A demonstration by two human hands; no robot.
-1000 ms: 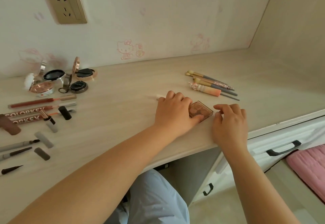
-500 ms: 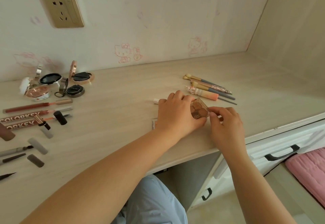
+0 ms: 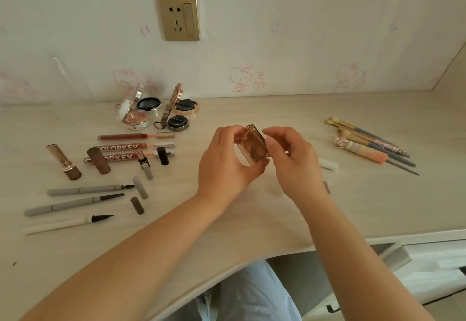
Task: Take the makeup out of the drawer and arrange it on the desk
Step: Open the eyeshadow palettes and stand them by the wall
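Note:
A small brown see-through palette point(image 3: 253, 147) is held up above the middle of the desk point(image 3: 353, 202), tilted on edge. My left hand point(image 3: 224, 167) grips its left side and bottom, and my right hand point(image 3: 293, 162) pinches its right edge. Laid out on the desk's left are open compacts point(image 3: 161, 114), lip glosses point(image 3: 133, 144), a lipstick point(image 3: 64, 162) and eyeliner pens point(image 3: 83, 199) with loose caps. A bundle of brushes point(image 3: 370, 144) lies at the right. A white stick point(image 3: 327, 164) lies just beyond my right hand.
A gold wall socket point(image 3: 178, 18) sits on the wall above the compacts. White drawers point(image 3: 428, 267) are under the desk's right end. The desk's front edge curves in around my lap.
Both hands have lifted the palette off the desk and turned it on edge. The view has shifted left, bringing more of the laid-out makeup into sight.

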